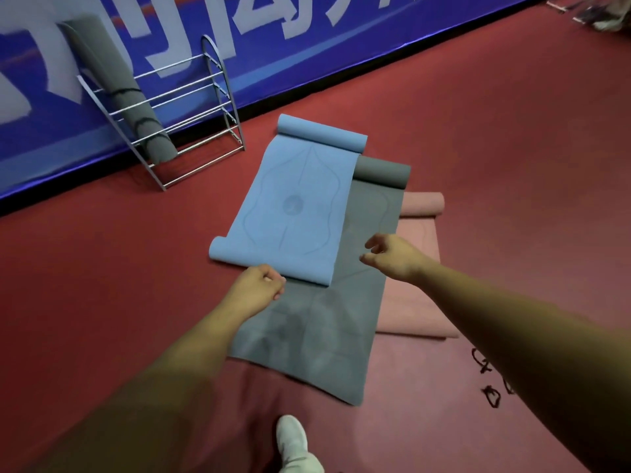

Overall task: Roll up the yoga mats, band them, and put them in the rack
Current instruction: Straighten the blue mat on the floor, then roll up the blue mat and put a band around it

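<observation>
A blue yoga mat (293, 206) lies on top of a grey mat (321, 322), which lies on a pink mat (413, 302); all three are partly unrolled with curled ends. My left hand (257, 285) hovers with curled fingers at the blue mat's near rolled edge, holding nothing. My right hand (392, 256) hangs above the grey mat with fingers loosely curled, empty. A metal wire rack (191, 114) leans at the blue wall, and one rolled, banded grey mat (126, 93) stands in it. Black elastic bands (490, 380) lie on the floor at the right.
The floor is red carpet (512, 131). A blue banner wall (307, 46) with large white characters runs along the back. My white shoe (292, 438) shows at the bottom. Some blurred items (594, 11) sit at the far right corner.
</observation>
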{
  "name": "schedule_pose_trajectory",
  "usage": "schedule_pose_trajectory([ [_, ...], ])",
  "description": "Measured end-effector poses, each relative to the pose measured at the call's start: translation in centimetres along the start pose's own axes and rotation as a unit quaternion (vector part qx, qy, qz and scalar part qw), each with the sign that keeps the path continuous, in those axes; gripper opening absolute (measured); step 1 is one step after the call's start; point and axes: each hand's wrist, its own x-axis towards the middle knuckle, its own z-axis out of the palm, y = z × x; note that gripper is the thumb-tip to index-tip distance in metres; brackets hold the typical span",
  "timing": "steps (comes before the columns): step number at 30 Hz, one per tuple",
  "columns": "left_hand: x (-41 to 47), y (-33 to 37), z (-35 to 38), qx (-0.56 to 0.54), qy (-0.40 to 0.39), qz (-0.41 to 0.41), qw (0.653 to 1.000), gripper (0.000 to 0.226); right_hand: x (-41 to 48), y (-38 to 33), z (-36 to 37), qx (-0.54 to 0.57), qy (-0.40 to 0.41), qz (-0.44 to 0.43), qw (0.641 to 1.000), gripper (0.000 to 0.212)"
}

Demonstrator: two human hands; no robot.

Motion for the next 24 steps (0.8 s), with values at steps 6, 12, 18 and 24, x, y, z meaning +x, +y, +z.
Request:
schedule_pose_trajectory([
  [6, 7.0, -1.8, 0.9, 0.000, 0.012, -0.018, 1.000, 0.015, 6.1, 2.7, 2.5, 0.020, -0.019, 0.027, 0.999, 0.046],
  [12, 15.8, -3.8, 2.7, 0.012, 0.023, -0.028, 0.999, 0.017, 14.8, 5.4, 6.3, 0.039, -0.024, 0.041, 0.998, 0.042],
  [18, 25.0, -8.8, 9.0, 0.053, 0.034, -0.026, 0.998, 0.012, 26.6, 10.0, 14.1, 0.048, -0.049, 0.042, 0.997, 0.037],
  [24, 34.0, -18.3, 17.3, 0.116, 0.064, -0.038, 0.991, 0.009, 38.5, 17.1, 25.3, 0.080, -0.061, 0.106, 0.989, 0.040],
])
